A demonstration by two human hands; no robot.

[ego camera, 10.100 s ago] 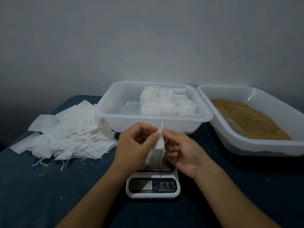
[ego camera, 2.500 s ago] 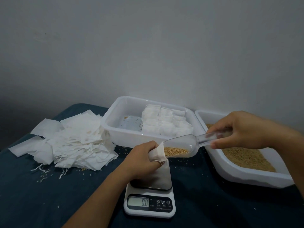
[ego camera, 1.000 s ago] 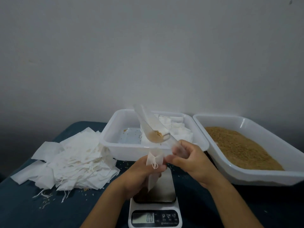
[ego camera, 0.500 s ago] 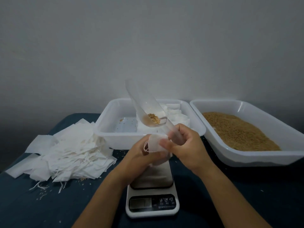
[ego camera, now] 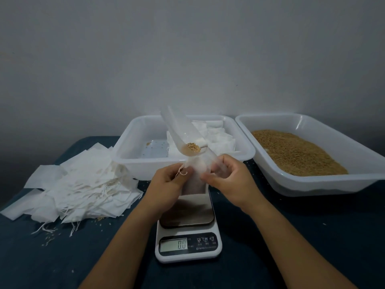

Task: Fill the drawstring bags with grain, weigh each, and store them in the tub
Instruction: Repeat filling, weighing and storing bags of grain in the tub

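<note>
Left hand (ego camera: 166, 184) and right hand (ego camera: 227, 180) pinch the bag (ego camera: 196, 170) — scoop (ego camera: 183, 134) upright.

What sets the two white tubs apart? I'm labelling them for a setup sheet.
The middle tub holds white filled bags packed toward its right side, with bare floor at its left; the right tub holds a loose heap of golden grain. The middle tub sits straight behind the scale; the right tub lies off to the scale's right. Both are white, rectangular, open-topped plastic tubs with rolled rims.
</note>
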